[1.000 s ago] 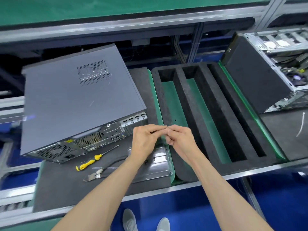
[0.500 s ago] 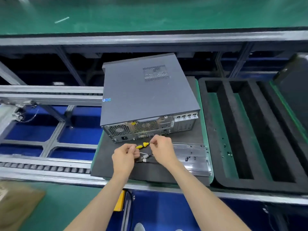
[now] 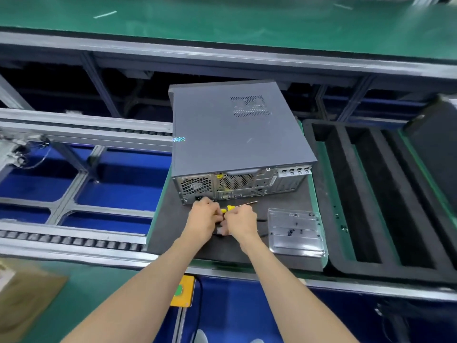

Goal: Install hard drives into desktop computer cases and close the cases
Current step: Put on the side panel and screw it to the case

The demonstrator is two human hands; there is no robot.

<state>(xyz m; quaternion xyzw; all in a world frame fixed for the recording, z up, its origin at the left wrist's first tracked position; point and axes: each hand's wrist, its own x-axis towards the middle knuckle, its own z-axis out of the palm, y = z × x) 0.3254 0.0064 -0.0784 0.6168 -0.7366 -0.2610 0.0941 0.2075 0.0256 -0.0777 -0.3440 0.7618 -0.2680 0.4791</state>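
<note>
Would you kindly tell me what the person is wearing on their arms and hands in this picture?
Nothing shows on them: both forearms are bare from the bottom edge of the head view up to the wrists, with no sleeves, gloves, watch or wrist strap visible on the left hand or the right hand.

Computer case (image 3: 237, 134): a dark grey desktop case is lying flat on a black foam mat, its side panel closed and facing up, with a small vent grille near the far right corner.
Rear panel (image 3: 242, 185): bare metal with fan grilles, ports and slot covers is facing the person, at the near end of the case.
</note>
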